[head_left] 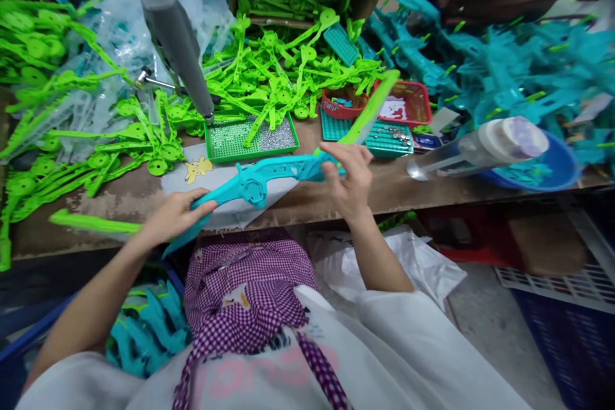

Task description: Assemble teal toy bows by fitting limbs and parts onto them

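Head view: the left hand [179, 214] grasps the blue part [252, 189] over the cloth [175, 184], the right hand [350, 180] is at its other end, too blurred to tell if gripping, so a slip could knock the green tray [230, 138], spilling its metal bits [278, 133].

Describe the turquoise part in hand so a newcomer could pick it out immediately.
Find the front of the workbench, just beyond the purple checked apron. Over the pale sheet there, a long turquoise part runs from the left hand to the right hand. Unlike the turquoise pieces heaped on the right, this one has both hands on it.
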### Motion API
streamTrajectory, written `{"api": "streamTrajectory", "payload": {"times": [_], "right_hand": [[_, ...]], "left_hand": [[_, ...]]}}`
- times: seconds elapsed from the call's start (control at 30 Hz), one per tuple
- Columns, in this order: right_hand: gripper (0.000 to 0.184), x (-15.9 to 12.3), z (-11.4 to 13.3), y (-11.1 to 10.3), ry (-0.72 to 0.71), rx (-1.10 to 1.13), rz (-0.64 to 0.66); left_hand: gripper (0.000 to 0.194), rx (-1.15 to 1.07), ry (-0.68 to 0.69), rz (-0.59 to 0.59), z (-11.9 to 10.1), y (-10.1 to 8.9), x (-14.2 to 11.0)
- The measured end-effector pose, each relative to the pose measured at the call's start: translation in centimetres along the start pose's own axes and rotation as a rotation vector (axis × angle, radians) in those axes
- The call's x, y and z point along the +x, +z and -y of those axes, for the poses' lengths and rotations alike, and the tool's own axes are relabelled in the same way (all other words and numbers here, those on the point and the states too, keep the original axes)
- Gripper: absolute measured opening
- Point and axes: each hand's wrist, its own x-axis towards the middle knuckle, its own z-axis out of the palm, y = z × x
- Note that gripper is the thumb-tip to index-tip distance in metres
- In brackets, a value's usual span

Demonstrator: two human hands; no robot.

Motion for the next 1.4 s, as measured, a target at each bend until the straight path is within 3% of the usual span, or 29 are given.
{"api": "streamTrajectory", "payload": {"times": [0.03, 0.1, 0.2, 0.33, 0.47, 0.57, 0.67, 0.77, 0.9, 0.97, 1.03, 1.13, 1.2, 1.3, 1.4], "right_hand": [[0.036, -0.4, 0.1, -0.6, -0.016, -0.053, -0.045], [0.033, -1.4, 0.1, -1.0, -0.117, -0.151, -0.013], [0.039, -2.3, -0.1, -0.2, -0.238, -0.237, 0.146], [0.044, -2.0, -1.3, -0.2, -0.261, -0.228, 0.229], [0.038, -0.3, -3.0, -2.7, -0.386, -0.17, 0.25], [0.032, 0.8, -3.8, -4.0, -0.486, -0.188, 0.213], [0.024, 0.9, -3.7, -3.7, -0.557, -0.261, 0.225], [0.022, 0.4, -3.4, -2.4, -0.536, -0.273, 0.302], [0.024, 0.1, -3.6, -1.0, -0.462, -0.295, 0.291], [0.026, 0.3, -3.6, -0.8, -0.429, -0.293, 0.272], [0.027, 0.7, -3.4, -0.9, -0.401, -0.274, 0.247], [0.029, 1.4, -3.2, -1.2, -0.339, -0.227, 0.255], [0.031, 1.9, -3.2, -1.2, -0.3, -0.192, 0.292], [0.033, 2.6, -3.2, -0.9, -0.29, -0.151, 0.321], [0.033, 3.1, -3.0, -0.5, -0.301, -0.132, 0.342]], "left_hand": [[0.053, -0.127, -0.038, 0.142, 0.2, -1.2, 0.1], [0.051, -0.312, -0.143, 0.346, 0.7, -3.0, 0.7], [0.044, -0.444, -0.302, 0.5, 1.1, -4.0, 2.1], [0.034, -0.523, -0.529, 0.531, 1.3, -4.0, 3.2], [0.025, -0.726, -0.622, 0.62, 1.6, -4.5, 3.6], [0.025, -0.792, -0.627, 0.672, 1.7, -4.7, 3.7], [0.024, -0.802, -0.597, 0.706, 2.1, -4.6, 3.8], [0.023, -0.787, -0.568, 0.74, 2.7, -4.0, 4.0], [0.029, -0.73, -0.497, 0.744, 3.0, -3.6, 4.9], [0.034, -0.597, -0.421, 0.69, 2.5, -4.5, 4.9], [0.04, -0.402, -0.301, 0.535, 1.8, -6.2, 3.7], [0.06, -0.151, -0.056, 0.216, 1.3, -9.0, -0.3], [0.062, 0.018, 0.111, 0.097, 1.6, -9.4, -3.7], [0.051, 0.329, 0.241, -0.309, 2.6, -6.9, -7.2], [0.032, 0.486, 0.189, -0.643, 3.3, -3.0, -8.1]]}}
